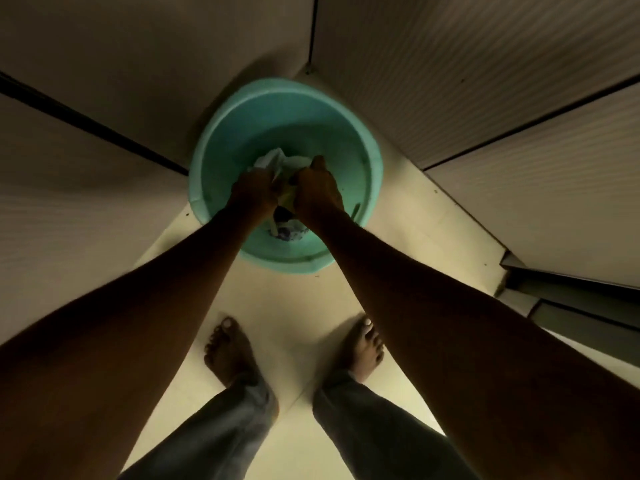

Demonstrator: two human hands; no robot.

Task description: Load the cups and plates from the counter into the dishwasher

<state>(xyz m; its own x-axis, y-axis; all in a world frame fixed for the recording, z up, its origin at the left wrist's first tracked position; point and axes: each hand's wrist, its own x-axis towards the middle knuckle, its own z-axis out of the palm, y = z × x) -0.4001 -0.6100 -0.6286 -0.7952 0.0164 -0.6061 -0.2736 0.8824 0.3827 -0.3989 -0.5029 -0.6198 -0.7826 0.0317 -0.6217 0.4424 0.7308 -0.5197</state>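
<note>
**Head view, looking straight down.** Left hand (254, 192) and right hand (317, 192) meet knuckle to knuckle inside a teal basin (207, 140) standing on the floor (294, 299); both have their fingers curled round a bunched pale cloth (273, 161), which rises just beyond the fingertips and shows a yellowish fold between the two hands; a dark-patterned fabric (289, 230) lies in the basin beneath the wrists. Bare feet (228, 351) stand well behind the hands, on the person's side of the basin; ribbed wall panels (485, 81) close in beyond the hands and to either side. No cups, plates, counter or dishwasher appear; where they lie cannot be told. Handling, as a judgement: the cloth is soft and limp, probably wet, though no water is plainly seen; cups and plates would be stiff, breakable and slippery to damp fingers; cups are best taken round the body or by the handle, plates by opposite rims, once both hands are free.
</note>
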